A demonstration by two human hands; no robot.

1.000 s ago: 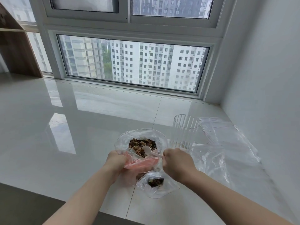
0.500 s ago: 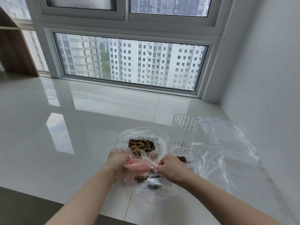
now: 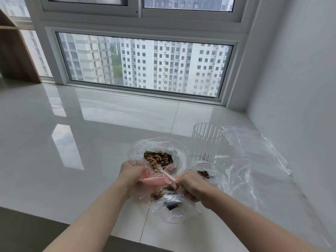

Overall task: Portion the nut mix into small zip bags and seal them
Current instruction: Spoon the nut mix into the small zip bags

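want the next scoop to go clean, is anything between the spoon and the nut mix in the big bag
Nothing visible blocks it. The white plastic spoon, held by the right hand, already has its bowl at the brown nut mix inside the open large clear plastic bag, whose near rim the left hand holds.

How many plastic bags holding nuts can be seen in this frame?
3: the big open bag behind the hands, a small bag under the right hand, and another right of it. Empty clear bags lie further right.
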